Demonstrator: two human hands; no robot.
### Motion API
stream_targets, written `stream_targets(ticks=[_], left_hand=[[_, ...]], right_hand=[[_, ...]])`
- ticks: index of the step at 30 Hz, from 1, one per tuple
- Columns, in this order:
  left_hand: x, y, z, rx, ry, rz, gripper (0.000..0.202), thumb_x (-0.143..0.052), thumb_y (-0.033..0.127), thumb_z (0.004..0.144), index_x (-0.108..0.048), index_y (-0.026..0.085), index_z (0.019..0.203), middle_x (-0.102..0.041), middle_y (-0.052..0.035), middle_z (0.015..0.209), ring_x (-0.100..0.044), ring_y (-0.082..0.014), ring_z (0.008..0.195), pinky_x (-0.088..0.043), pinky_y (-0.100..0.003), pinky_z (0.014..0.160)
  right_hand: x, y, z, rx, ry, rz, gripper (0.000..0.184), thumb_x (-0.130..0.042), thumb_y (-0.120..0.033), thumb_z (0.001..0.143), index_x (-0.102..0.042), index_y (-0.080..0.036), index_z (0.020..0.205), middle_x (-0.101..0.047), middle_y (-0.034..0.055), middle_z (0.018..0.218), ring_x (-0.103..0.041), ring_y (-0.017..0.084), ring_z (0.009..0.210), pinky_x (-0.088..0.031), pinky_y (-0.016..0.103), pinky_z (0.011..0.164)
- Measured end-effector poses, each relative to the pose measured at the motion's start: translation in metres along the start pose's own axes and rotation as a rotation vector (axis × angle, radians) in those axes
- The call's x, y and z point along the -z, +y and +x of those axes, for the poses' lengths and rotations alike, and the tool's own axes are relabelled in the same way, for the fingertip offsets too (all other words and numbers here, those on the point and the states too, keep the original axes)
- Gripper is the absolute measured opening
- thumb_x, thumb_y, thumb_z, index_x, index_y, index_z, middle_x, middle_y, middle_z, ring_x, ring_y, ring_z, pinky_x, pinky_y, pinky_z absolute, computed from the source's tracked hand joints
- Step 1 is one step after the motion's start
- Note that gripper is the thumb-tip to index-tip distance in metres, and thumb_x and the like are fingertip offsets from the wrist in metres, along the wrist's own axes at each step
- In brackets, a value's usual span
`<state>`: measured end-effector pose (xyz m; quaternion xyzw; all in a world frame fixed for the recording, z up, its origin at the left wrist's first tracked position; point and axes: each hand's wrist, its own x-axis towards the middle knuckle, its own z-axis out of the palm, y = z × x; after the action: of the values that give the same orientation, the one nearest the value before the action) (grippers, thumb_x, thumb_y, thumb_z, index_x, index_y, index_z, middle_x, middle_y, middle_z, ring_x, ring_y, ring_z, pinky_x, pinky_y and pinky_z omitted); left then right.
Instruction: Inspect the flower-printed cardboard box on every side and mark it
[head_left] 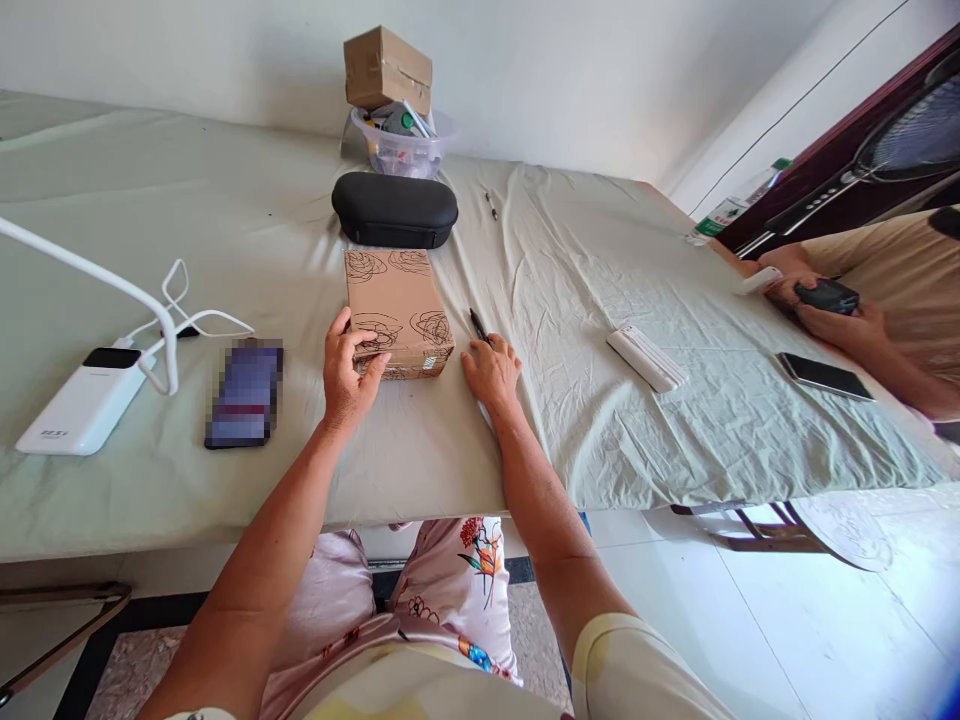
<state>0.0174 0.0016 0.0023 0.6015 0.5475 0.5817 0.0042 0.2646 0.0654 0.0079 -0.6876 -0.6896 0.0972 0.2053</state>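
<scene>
A brown cardboard box (397, 290) with black scribbled loops on its top lies in front of me. My left hand (351, 372) grips its near left corner, fingers on the top and thumb against the front side. Just right of the box, my right hand (493, 372) rests low over the tablecloth with its fingers bent round a black pen (477, 323). One end of the pen sticks out past the fingers, pointing away from me; most of it is hidden under the hand. Touching or nearly touching the box's far side is a black zip case (394, 210).
Left are a white power bank (79, 400), a white cable, and a phone (246, 395). Behind stands a plastic basin (405, 155) with a carton (386, 70) on it. Another pen (491, 205), a white ribbed object (646, 358) and a second phone (823, 376) lie rightward, near another person's hands (844, 320).
</scene>
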Motion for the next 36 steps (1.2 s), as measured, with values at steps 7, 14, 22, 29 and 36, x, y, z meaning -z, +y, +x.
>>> stream_targets(ticks=[7,14,22,29,36], left_hand=[[0.000,0.000,0.000,-0.007,0.011,0.016,0.044,-0.062,0.065,0.097,-0.067,0.024,0.112,-0.057,-0.0204,0.156,-0.059,-0.0307,0.143,-0.056,-0.049,0.111],[0.000,0.001,0.000,0.007,0.000,-0.010,0.046,-0.062,0.066,0.096,-0.066,0.024,0.112,-0.057,-0.0206,0.157,-0.057,-0.0308,0.145,-0.054,-0.050,0.114],[0.001,0.005,0.000,0.025,-0.040,-0.026,0.038,-0.066,0.057,0.097,-0.064,0.024,0.117,-0.051,-0.0205,0.162,-0.052,-0.0307,0.151,-0.051,-0.049,0.118],[-0.002,0.007,-0.003,0.056,-0.060,-0.013,0.036,-0.065,0.053,0.098,-0.062,0.024,0.119,-0.046,-0.0206,0.166,-0.047,-0.0310,0.155,-0.047,-0.048,0.122],[-0.003,0.002,-0.002,0.051,-0.074,-0.043,0.035,-0.064,0.053,0.099,-0.062,0.024,0.119,-0.046,-0.0205,0.167,-0.048,-0.0309,0.154,-0.046,-0.049,0.123]], right_hand=[[0.013,0.015,0.010,-0.196,0.059,-0.081,0.044,-0.059,-0.036,0.097,-0.070,-0.014,0.134,-0.056,0.0222,0.158,-0.051,0.040,0.143,-0.036,0.060,0.119],[0.012,0.022,0.013,-0.189,0.093,-0.045,0.044,-0.062,-0.033,0.095,-0.070,-0.015,0.134,-0.051,0.0225,0.163,-0.044,0.041,0.152,-0.033,0.067,0.122],[0.003,0.011,0.008,0.238,0.199,0.541,0.059,-0.040,-0.056,0.108,-0.051,-0.023,0.156,-0.063,0.0175,0.151,-0.067,0.027,0.129,-0.056,0.049,0.110],[-0.020,-0.018,-0.013,0.525,0.124,0.726,0.065,-0.056,-0.068,0.100,-0.054,-0.032,0.155,-0.065,0.0129,0.147,-0.067,0.026,0.122,-0.065,0.038,0.088],[-0.034,-0.010,-0.005,0.398,0.041,0.747,0.075,-0.062,-0.070,0.096,-0.048,-0.032,0.160,-0.069,0.0110,0.133,-0.071,0.022,0.101,-0.065,0.036,0.080]])
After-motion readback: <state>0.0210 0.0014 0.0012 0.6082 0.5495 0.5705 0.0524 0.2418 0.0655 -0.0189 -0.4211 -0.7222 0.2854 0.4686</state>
